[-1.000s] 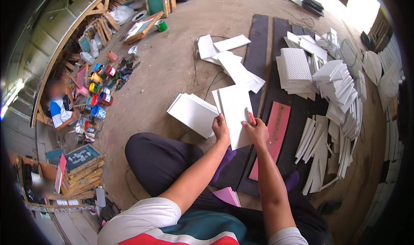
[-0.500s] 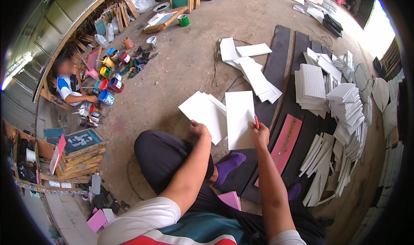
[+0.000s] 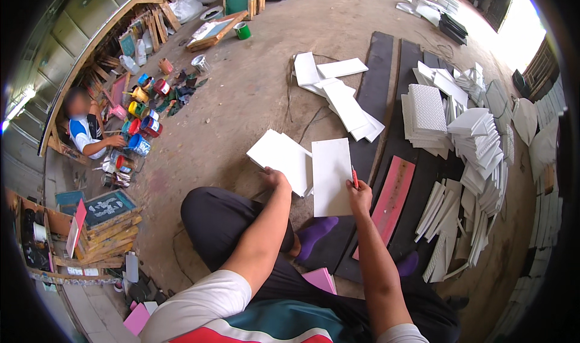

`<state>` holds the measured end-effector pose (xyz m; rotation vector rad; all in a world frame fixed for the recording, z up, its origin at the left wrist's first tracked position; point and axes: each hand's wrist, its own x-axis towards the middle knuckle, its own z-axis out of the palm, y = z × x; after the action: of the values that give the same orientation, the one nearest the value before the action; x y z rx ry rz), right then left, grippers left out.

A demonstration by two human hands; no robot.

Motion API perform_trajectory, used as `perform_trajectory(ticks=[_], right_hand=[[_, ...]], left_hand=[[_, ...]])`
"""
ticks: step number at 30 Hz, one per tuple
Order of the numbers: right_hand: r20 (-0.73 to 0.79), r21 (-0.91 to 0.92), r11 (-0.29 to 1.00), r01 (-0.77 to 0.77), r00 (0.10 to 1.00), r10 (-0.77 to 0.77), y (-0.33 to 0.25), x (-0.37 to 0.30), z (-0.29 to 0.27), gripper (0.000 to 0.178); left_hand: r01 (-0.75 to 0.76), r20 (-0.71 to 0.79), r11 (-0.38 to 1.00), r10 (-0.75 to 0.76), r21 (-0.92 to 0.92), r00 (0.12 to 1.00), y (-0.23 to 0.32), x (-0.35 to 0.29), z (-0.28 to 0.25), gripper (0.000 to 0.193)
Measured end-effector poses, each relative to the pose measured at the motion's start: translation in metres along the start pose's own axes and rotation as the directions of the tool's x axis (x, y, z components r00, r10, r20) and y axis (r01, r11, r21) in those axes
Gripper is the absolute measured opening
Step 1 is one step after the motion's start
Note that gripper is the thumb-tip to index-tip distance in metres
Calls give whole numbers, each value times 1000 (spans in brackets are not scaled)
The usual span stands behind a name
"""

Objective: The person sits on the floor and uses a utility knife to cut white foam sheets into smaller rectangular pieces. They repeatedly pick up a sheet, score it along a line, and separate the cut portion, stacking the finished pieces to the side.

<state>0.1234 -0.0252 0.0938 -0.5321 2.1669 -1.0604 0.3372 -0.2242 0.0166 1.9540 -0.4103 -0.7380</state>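
Observation:
My left hand is closed on the lower edge of a small stack of white rectangular panels, with the thumb on top and the other fingers hidden beneath. In my right hand are a single white panel, gripped at its right edge, and a slim red pen-like tool; its exact kind is not clear. The single panel's left edge lies close beside the stack. Both are in front of my bent knee and my foot in a purple sock.
Loose white panels lie ahead on long dark boards. At right are stacked white textured pieces and a pink strip. Paint cans stand at left, where another person sits. Wooden frames are piled nearer.
The single white panel in my right hand has come slightly down toward me and its face looks greyer. My left hand keeps its hold on the stack. The whole view has shifted a little.

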Motion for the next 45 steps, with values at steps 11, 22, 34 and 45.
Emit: perform_trajectory(ticks=[11,22,34,45], right_hand=[[-331,363,926,105,943,24,43,26,-61,26],[-672,425,903,58,688,272,125,93,-161,26],[-639,542,833,112,699,322,162,143,-196,18],[-645,558,820,125,687,334,165,113,-202,19]], left_hand=[[-580,832,765,495,-281,251,-10,-216,21,64],[-730,977,657,200,-187,-71,-23,-364,122,44],[-939,934,-157,143,-306,-328,-4,-476,328,100],[-853,739,39,522,-520,-426,21,-425,316,56]])
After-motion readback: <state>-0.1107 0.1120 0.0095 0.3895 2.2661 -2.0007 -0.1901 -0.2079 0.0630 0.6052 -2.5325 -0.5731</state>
